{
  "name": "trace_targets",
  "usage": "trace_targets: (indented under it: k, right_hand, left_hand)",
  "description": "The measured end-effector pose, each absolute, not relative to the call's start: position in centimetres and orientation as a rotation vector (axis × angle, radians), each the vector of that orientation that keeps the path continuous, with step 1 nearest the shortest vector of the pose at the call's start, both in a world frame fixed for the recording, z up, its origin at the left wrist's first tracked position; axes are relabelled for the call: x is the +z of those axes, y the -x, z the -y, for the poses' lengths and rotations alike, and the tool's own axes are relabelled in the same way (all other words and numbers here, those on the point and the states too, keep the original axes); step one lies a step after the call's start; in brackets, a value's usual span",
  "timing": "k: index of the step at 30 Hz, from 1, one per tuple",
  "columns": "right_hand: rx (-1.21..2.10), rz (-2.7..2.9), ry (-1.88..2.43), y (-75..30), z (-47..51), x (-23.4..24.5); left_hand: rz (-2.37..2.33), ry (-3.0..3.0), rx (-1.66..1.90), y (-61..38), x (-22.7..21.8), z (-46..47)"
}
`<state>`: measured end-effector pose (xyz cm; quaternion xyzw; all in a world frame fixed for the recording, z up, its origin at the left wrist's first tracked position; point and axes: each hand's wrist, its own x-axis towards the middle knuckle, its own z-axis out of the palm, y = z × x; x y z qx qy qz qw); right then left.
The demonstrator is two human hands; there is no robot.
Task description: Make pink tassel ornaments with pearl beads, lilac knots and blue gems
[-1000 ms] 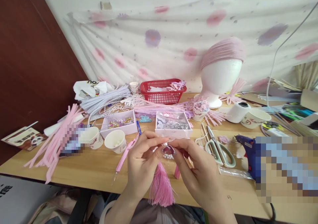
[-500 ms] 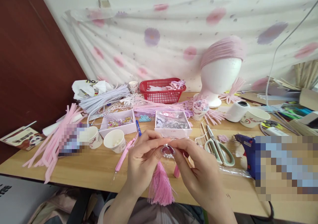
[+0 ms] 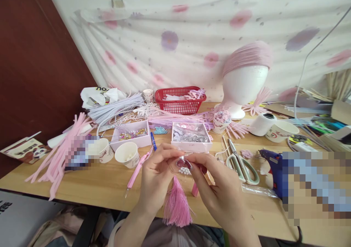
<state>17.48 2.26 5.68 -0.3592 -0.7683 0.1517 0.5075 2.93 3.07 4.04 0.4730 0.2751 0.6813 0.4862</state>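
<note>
Our left hand (image 3: 157,177) and right hand (image 3: 219,179) meet at the fingertips, pinching a small white piece (image 3: 182,158) between them. The pink tassel (image 3: 178,205) hangs just below, by the near edge of the surface (image 3: 104,190). We judge it light, limp, slippery, quick to tangle; best taken at its gathered top. Our hands hide any join to the white piece.

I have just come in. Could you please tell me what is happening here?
At a table, a person's left hand seems to pinch a small pearly piece, partly hidden; the right hand is close beside it, its grip unclear. A pink tassel shows below them. Scissors and a blue glue gun lie to the right.
</note>
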Motion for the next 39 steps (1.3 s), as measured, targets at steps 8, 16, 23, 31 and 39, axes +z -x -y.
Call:
trace_targets:
  k: [8,16,23,31,39]
  right_hand:
    - [0.351,1.841,0.855,-17.38,-2.01,5.83]
    - [0.329,1.826,0.868,-17.36,-2.24,5.96]
    - [0.297,1.833,0.874,-17.35,-2.22,5.93]
    - [0.313,1.813,0.878,-17.24,-2.25,5.96]
    - [0.362,1.839,0.888,-17.35,-2.16,5.82]
  left_hand:
    - [-0.601,-1.104,1.664,-3.33,3.92,-3.28]
    - [-0.581,-1.123,1.638,-3.08,3.74,-3.35]
    - [-0.613,-1.037,1.665,-3.33,4.28,-3.23]
    - [-0.649,-1.099,1.658,-2.95,3.97,-3.25]
    - [-0.583,-1.011,1.654,-3.43,4.38,-3.33]
